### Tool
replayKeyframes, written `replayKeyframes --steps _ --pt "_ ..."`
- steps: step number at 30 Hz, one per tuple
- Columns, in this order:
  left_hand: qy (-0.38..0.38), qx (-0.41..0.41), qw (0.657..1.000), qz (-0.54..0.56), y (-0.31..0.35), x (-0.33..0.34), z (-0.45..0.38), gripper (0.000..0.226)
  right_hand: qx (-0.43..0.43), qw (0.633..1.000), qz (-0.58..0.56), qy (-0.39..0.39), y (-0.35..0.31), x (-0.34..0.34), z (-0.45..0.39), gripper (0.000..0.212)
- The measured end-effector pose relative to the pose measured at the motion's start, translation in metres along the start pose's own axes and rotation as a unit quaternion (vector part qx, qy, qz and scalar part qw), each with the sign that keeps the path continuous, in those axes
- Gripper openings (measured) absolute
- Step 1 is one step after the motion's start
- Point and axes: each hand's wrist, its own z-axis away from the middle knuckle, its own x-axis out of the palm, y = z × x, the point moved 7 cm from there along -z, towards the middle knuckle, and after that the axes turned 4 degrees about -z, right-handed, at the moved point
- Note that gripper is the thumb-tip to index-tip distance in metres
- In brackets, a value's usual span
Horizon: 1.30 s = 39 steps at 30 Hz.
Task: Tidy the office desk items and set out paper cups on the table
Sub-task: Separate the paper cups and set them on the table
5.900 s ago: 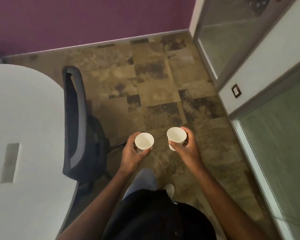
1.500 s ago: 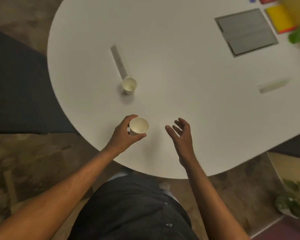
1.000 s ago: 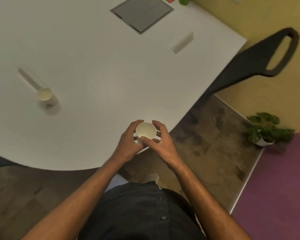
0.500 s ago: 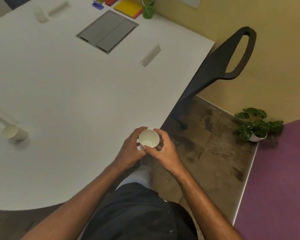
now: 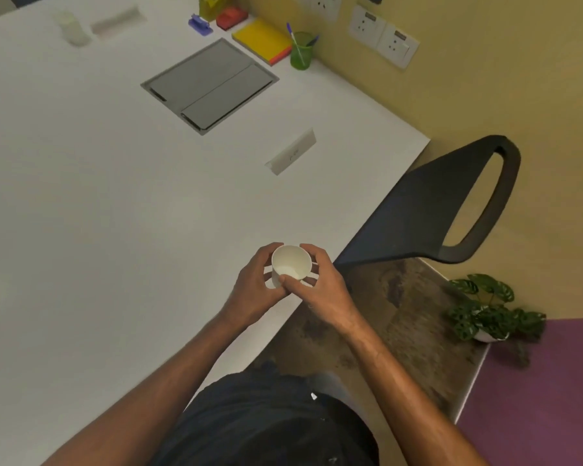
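Note:
A white paper cup (image 5: 290,264) stands upright between both hands, above the near right edge of the white table (image 5: 98,213). My left hand (image 5: 256,290) curls round its left side. My right hand (image 5: 320,284) wraps its right side, thumb on the front wall. Whether the cup touches the table I cannot tell. Another paper cup (image 5: 70,28) stands blurred at the table's far left. At the far edge sit a yellow notepad (image 5: 261,40), a green pen holder (image 5: 300,50), a red object (image 5: 231,17) and a small purple object (image 5: 200,24).
A grey hatch (image 5: 209,85) is set into the table's middle, with a small cable slot (image 5: 292,153) to its right. A black chair (image 5: 435,203) stands at the table's right edge. A potted plant (image 5: 485,307) sits on the floor by the yellow wall.
I have walked on round the table with the cup held in both hands. The cup set down earlier has slid out of view at the left, and the far desk items have come into view.

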Motion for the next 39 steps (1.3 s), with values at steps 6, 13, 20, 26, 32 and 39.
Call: replayKeyframes --steps 6,13,20,26,32,39 --pt "0.046 -0.015 0.998 0.029 0.004 0.0 -0.053 0.065 -0.01 0.998 0.045 -0.046 -0.014 -0.02 -0.065 0.079" --pt "0.093 -0.007 0.996 0.003 0.01 0.004 -0.116 0.067 -0.035 0.982 0.137 -0.121 -0.038 -0.036 -0.15 0.076" --pt "0.111 -0.031 0.993 -0.04 0.018 0.015 -0.197 0.072 -0.056 0.97 0.176 -0.159 -0.058 -0.076 -0.24 0.075" --pt "0.158 -0.104 0.971 -0.144 -0.033 0.01 -0.237 0.071 -0.032 0.975 0.18 -0.13 -0.043 -0.118 -0.334 0.073" --pt "0.207 -0.14 0.924 -0.289 -0.09 0.001 -0.251 0.059 0.01 0.987 0.145 -0.065 -0.015 -0.149 -0.418 0.07" --pt "0.165 -0.191 0.87 -0.423 -0.151 0.011 -0.271 0.073 -0.018 0.987 0.155 0.021 -0.002 -0.167 -0.508 0.077"
